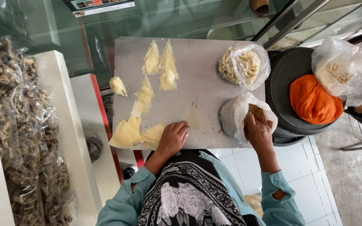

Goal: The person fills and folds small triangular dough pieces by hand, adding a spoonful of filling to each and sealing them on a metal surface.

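The left hand point(172, 138) lay flat on a grey tabletop point(202, 79) strewn with triangular wrappers point(160, 62); the right hand point(257, 130) pinched filling inside a plastic bag point(231, 115) above white floor tiles point(248, 167).

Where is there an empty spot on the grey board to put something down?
The grey board is bare in its middle, between the rows of yellow dough triangles and the open bag of rolled pieces. The far left corner is bare too. It is crowded along the near edge: the wrapper stack, the left hand, and the right hand in the filling bag.

Pale triangular wrapper point(192, 118) flat on board; filling bag point(241, 115) open.
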